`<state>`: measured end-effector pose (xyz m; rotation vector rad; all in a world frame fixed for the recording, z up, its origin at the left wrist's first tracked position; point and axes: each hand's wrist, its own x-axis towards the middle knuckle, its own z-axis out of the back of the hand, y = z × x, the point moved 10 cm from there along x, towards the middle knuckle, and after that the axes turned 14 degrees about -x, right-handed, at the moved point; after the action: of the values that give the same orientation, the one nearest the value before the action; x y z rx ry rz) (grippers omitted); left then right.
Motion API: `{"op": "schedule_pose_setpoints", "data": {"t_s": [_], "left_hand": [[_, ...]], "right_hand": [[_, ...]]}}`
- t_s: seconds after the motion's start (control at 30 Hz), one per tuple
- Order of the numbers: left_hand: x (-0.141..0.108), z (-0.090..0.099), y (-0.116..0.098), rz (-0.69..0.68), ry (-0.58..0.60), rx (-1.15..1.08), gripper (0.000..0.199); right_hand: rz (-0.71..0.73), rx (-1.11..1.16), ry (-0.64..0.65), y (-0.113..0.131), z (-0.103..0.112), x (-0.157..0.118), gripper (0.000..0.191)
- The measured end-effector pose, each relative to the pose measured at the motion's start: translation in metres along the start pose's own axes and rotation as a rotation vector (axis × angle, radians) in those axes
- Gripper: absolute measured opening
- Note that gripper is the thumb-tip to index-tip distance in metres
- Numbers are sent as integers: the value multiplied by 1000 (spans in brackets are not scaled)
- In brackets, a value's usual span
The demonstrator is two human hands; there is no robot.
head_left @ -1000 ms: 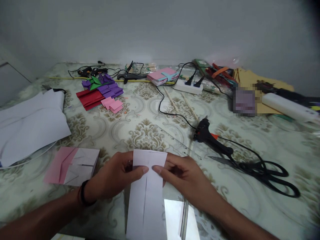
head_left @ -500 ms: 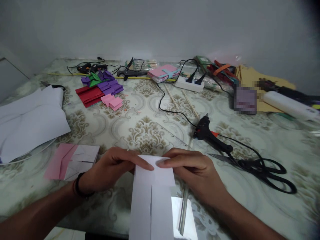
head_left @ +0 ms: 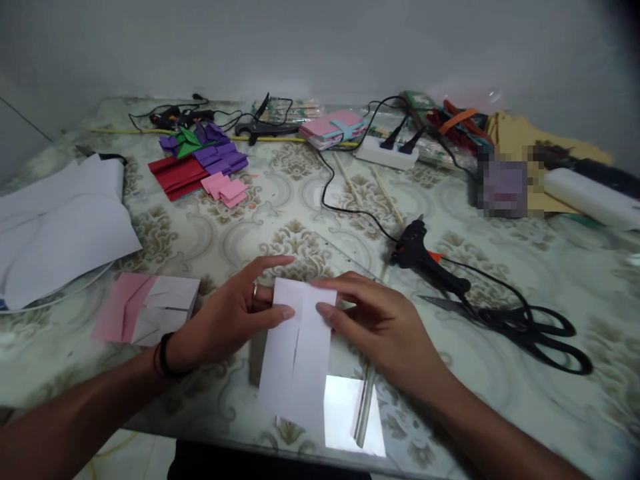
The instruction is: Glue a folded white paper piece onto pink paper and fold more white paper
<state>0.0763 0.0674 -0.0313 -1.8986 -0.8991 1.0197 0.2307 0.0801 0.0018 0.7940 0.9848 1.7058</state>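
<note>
A folded white paper strip (head_left: 300, 360) with a slit down its middle is held upright near the table's front edge. My left hand (head_left: 240, 307) is at its upper left, thumb on the front face, index finger raised off it, a ring on one finger. My right hand (head_left: 375, 313) pinches the upper right edge between thumb and fingers. To the left lies a folded pink and white paper (head_left: 160, 310). A metal-looking rod (head_left: 364, 410) lies beneath my right hand, next to a bright white patch (head_left: 340, 413).
A black glue gun (head_left: 425, 257) and black scissors (head_left: 525, 330) lie at right. White sheets (head_left: 65, 227) are at left. Behind are red folded paper (head_left: 177, 175), purple pieces (head_left: 220, 159), a power strip (head_left: 387, 153), pink notebook (head_left: 333, 127) and cables.
The white strip has moved up, and its lower end now shows. My left index finger has lifted off the paper, and my hands have shifted slightly. The camera view has shifted a little.
</note>
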Motion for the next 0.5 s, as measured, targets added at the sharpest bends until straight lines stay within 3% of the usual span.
{"op": "schedule_pose_setpoints", "data": {"t_s": [0.1, 0.2, 0.33, 0.5], "left_hand": [[1, 1, 0, 9, -22, 9, 63], [2, 2, -2, 1, -20, 34, 55], [2, 4, -3, 3, -17, 90, 50], [-6, -8, -3, -24, 63, 434, 41]], "right_hand": [[-125, 138, 37, -16, -8, -1, 44], [-187, 188, 126, -22, -19, -1, 36], [-216, 146, 130, -25, -20, -2, 36], [-225, 122, 226, -21, -30, -4, 21]]}}
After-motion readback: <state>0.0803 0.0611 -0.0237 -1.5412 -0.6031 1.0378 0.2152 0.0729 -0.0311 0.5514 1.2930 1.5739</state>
